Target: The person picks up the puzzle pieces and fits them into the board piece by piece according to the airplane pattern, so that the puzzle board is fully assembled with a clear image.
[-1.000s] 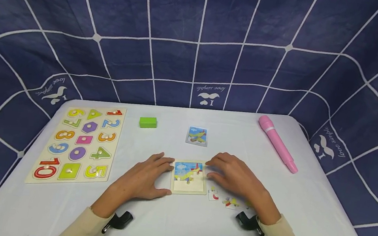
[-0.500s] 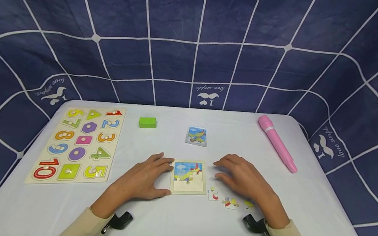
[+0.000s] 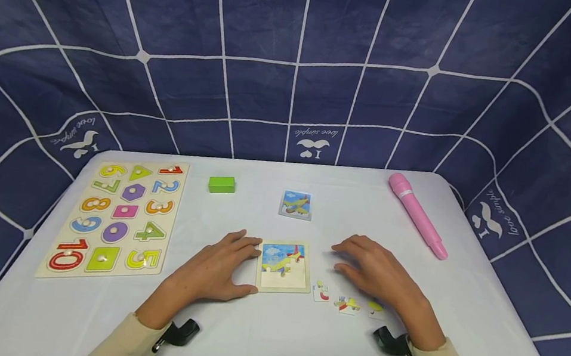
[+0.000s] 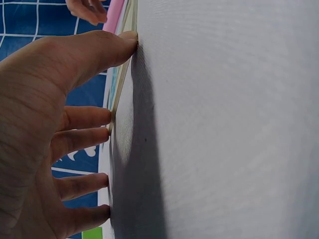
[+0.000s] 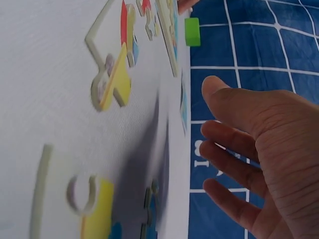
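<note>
A small jigsaw puzzle board [image 3: 283, 286] lies on the white table, partly filled with an airplane-and-sky picture. Its lower part is bare. My left hand [image 3: 216, 268] rests at its left side, thumb at the near corner and fingertips along the edge; the left wrist view shows the thumb [image 4: 107, 50] touching the rim. My right hand [image 3: 376, 271] hovers right of the board, fingers loosely bent, holding nothing. Loose jigsaw pieces lie near it: one with red and yellow [image 3: 321, 293], one with a yellow shape [image 3: 347, 305], another yellow-marked [image 3: 375, 310]. The right wrist view shows several pieces.
Beyond the board lies a small airplane picture card [image 3: 296, 204]. A green block [image 3: 222, 185] sits to its left. A wooden number board [image 3: 114, 221] occupies the left side. On the right lies a pink microphone-shaped toy [image 3: 418, 216]. A blue checked cloth [image 3: 254, 89] hangs behind.
My right hand has drawn away from the board's right edge, moving right and uncovering the rightmost loose piece. My left hand has stayed at the board's left edge.
</note>
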`<state>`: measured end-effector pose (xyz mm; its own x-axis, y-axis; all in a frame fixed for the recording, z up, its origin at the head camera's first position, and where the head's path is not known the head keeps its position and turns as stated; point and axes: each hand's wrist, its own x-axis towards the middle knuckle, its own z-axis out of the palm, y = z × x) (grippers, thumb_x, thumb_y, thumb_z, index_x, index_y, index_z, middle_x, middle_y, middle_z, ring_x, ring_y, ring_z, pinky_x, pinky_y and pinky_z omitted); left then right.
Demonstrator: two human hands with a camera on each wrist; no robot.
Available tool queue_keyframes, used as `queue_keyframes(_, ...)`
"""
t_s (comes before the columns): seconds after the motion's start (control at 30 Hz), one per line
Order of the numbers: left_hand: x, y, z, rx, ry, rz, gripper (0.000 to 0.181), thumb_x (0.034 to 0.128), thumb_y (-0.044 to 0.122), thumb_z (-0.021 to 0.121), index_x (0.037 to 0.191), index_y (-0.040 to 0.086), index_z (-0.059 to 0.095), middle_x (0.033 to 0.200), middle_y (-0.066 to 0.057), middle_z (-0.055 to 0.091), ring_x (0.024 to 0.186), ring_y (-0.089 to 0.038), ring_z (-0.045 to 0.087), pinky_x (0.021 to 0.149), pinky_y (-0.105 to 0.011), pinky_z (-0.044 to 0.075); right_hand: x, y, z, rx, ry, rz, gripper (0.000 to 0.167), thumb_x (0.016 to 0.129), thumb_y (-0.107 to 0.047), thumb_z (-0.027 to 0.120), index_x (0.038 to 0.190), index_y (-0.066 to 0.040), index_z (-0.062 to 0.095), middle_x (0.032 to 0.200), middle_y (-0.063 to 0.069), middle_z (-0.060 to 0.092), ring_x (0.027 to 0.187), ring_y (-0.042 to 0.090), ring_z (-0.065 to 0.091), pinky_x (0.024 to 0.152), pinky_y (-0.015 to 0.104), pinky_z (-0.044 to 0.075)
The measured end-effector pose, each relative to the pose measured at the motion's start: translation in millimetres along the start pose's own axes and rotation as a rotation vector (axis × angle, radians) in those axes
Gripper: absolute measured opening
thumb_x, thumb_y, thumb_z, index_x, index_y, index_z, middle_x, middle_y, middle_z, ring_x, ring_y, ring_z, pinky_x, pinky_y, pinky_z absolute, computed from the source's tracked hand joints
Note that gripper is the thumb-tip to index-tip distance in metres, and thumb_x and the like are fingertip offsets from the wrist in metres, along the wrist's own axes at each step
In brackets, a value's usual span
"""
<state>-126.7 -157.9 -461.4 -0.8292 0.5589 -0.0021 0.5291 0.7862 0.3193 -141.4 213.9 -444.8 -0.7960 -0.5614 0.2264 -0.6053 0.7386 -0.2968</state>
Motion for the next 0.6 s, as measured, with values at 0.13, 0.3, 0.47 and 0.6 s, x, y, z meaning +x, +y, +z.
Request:
queue_keyframes(0.13, -0.1, 0.2, -0.6, -0.003, -0.001, -0.005, 0.074, 0.0861, 0.057, 0.085, 0.145, 0.017, 0.067, 0.163, 0.001, 0.053, 0.158, -0.035, 0.038, 0.108, -0.064, 0.052, -5.5, 3.5, -1.2, -0.01, 0.004, 0.019, 0.039, 0.091, -0.025, 0.089, 0.127, -0.014, 0.078, 0.121, -0.002, 0.074, 0.116, 0.018, 0.069, 0.099, 0.043, 0.06)
queue_keyframes(0.3, -0.2, 0.1, -1.0, -0.003, 0.001, -0.006, 0.073, 0.0862, 0.057, 0.085, 0.145, 0.017, 0.067, 0.163, 0.001, 0.053, 0.158, -0.035, 0.038, 0.107, -0.065, 0.052, -14.7, 9.6, -3.3, -0.013, 0.017, 0.036, 0.038, 0.091, -0.024, 0.089, 0.127, -0.014, 0.078, 0.122, -0.002, 0.073, 0.115, 0.018, 0.069, 0.097, 0.044, 0.06)
queue_keyframes(0.47, -0.5, 0.1, -0.7, -0.001, -0.003, -0.015, 0.073, 0.086, 0.058, 0.085, 0.145, 0.018, 0.067, 0.163, 0.002, 0.052, 0.158, -0.034, 0.038, 0.107, -0.065, 0.052, -24.2, 16.2, -4.6, -0.007, 0.015, 0.068, 0.04, 0.089, -0.024, 0.091, 0.127, -0.014, 0.079, 0.121, -0.002, 0.073, 0.113, 0.018, 0.069, 0.096, 0.044, 0.06)
queue_keyframes(0.6, -0.4, 0.2, -0.8, -0.001, 0.001, -0.008, 0.073, 0.0862, 0.057, 0.085, 0.145, 0.017, 0.067, 0.163, 0.001, 0.053, 0.158, -0.035, 0.038, 0.107, -0.065, 0.053, -31.1, 20.8, -5.6, -0.013, 0.004, 0.092, 0.041, 0.089, -0.025, 0.092, 0.126, -0.014, 0.079, 0.121, -0.002, 0.073, 0.113, 0.018, 0.069, 0.097, 0.044, 0.06)
